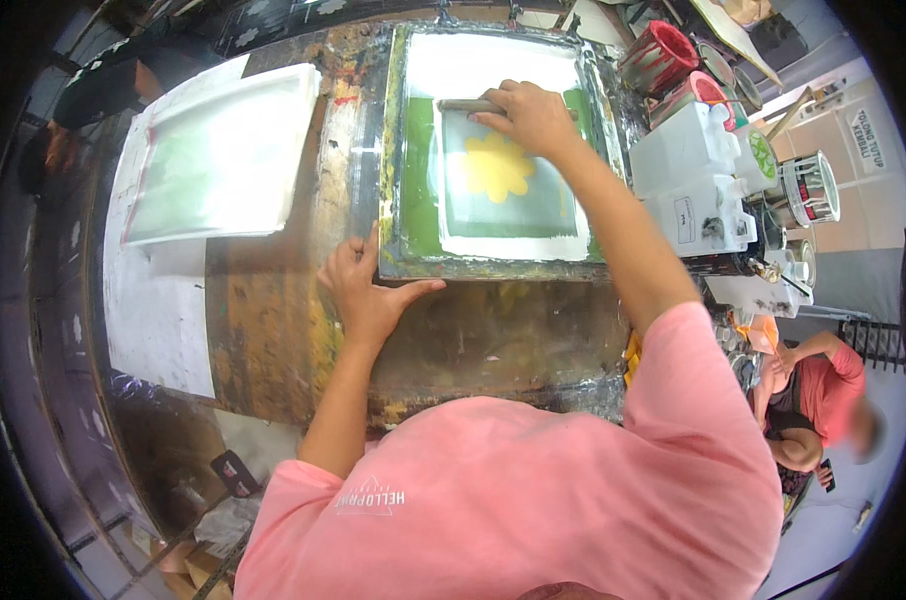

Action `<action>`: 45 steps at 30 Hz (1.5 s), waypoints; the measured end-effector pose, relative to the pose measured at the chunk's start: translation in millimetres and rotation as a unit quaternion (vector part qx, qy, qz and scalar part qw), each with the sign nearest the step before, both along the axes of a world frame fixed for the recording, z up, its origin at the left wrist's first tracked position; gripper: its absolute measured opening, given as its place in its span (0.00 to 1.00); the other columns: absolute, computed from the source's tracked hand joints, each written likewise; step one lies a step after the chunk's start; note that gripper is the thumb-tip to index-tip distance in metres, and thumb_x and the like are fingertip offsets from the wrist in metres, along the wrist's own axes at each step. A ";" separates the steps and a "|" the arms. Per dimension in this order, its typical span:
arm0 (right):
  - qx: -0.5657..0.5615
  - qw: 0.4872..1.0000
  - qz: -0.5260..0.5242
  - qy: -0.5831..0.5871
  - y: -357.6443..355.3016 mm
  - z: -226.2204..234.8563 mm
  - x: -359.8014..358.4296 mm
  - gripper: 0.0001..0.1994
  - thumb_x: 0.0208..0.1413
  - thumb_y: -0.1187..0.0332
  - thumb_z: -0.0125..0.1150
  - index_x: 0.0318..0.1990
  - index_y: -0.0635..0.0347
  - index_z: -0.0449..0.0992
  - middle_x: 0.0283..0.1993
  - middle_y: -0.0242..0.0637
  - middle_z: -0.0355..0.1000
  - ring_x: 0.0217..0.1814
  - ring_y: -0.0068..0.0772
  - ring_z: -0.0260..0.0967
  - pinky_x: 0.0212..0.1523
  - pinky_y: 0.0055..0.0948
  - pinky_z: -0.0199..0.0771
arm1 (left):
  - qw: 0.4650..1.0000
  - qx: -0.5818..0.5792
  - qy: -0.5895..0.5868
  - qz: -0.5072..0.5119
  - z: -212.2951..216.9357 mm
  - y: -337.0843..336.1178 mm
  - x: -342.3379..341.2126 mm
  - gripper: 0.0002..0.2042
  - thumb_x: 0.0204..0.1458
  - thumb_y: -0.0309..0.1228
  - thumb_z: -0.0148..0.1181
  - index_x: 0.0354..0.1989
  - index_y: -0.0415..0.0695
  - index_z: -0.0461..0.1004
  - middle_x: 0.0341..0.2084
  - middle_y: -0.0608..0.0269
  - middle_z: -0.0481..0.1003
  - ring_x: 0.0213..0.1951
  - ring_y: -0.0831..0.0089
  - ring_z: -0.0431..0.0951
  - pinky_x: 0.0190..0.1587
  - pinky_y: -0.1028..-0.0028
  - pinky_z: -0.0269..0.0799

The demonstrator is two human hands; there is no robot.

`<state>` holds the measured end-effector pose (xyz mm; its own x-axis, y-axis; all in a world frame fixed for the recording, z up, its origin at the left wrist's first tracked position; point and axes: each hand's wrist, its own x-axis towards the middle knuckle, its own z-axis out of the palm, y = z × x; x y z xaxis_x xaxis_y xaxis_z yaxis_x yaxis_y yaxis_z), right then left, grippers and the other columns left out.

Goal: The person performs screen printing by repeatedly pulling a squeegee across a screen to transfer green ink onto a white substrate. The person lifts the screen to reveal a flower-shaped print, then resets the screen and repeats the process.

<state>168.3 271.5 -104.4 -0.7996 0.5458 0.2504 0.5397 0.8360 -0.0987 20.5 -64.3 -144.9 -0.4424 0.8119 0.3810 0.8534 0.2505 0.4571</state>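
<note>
The right hand (pixel 531 115) is gripping a squeegee (pixel 470 105), fingers clenched over its wooden handle, and is holding it across the far part of the printing screen (pixel 493 170); the blade edge itself is hidden under the hand, so contact with the mesh is judged, not seen. The left hand (pixel 368 290) is lying flat and released, palm down on the counter (pixel 273 330), with the thumb and fingertips pressing against the near left corner of the screen frame (pixel 393 262), apparently bracing the frame so it is not sliding under the stroke. The screen is sitting in the middle of the counter, just ahead of the person. Its mesh is showing a yellow flower shape (pixel 496 165) at the centre of a greenish-grey square, with bright green ink spreading along the left and near margins and white ink or masking around the border. The frame is looking metal, stained and worn. A second screen (pixel 223 150), pale green with a white frame, is resting to the left on a white sheet. Ink tubs (pixel 663 55) and white plastic canisters (pixel 698 185) are standing crowded at the right edge, near the working hand. Another person in a pink shirt (pixel 823 395) is sitting lower right, well apart.
</note>
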 end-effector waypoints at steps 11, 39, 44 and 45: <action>0.009 1.000 -0.010 0.019 -4.0 3.7 7.1 0.23 0.64 0.40 0.59 0.49 0.47 0.83 0.39 0.38 0.78 0.46 0.46 0.79 0.40 0.49 0.80 | 0.993 0.013 -0.113 -0.015 0.8 -2.6 2.2 0.53 0.31 0.57 0.85 0.69 0.43 0.73 0.38 0.61 0.82 0.46 0.60 0.68 0.55 0.61 0.64; 0.194 0.959 -0.036 0.204 -116.6 217.4 36.6 0.20 0.60 0.51 0.60 0.30 0.62 0.79 0.31 0.48 0.78 0.37 0.52 0.77 0.45 0.51 0.68 | 0.971 -0.183 0.147 0.054 27.4 9.4 15.2 0.52 0.62 0.67 0.53 0.79 0.33 0.48 0.73 0.33 0.57 0.77 0.46 0.54 0.74 0.33 0.40; 0.180 0.961 -0.045 0.207 -102.5 232.7 31.9 0.21 0.59 0.52 0.58 0.25 0.62 0.78 0.26 0.48 0.77 0.32 0.53 0.77 0.42 0.51 0.68 | 0.968 -0.230 0.098 0.006 12.6 9.5 27.9 0.51 0.61 0.70 0.50 0.78 0.34 0.54 0.78 0.36 0.52 0.79 0.48 0.49 0.75 0.32 0.33; 0.175 0.960 -0.040 0.213 -101.5 233.1 31.0 0.21 0.59 0.51 0.58 0.25 0.62 0.77 0.26 0.49 0.77 0.32 0.53 0.77 0.42 0.51 0.68 | 0.980 -0.191 0.063 -0.001 14.4 12.9 28.0 0.50 0.61 0.68 0.53 0.77 0.33 0.56 0.76 0.37 0.55 0.77 0.47 0.54 0.75 0.36 0.39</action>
